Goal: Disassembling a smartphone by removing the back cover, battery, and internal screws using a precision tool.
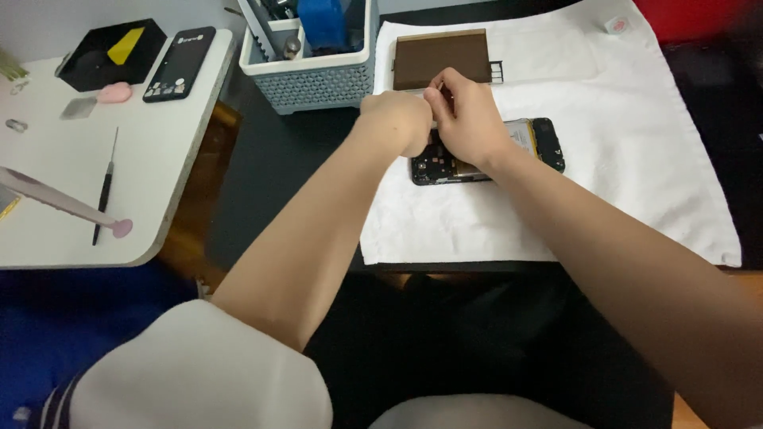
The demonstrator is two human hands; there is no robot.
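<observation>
Together, both hands [433, 119] over opened phone [540, 143]

place: small phone-repair workbench | signs: opened phone [509, 151] on white cloth [636, 159], screwdriver [105, 187] on left desk [159, 159], far tool basket [310, 75]

One head-worn camera looks steeply down from above and behind the forearms — close over a white cloth [620, 159] on a dark desk [270, 175].
</observation>
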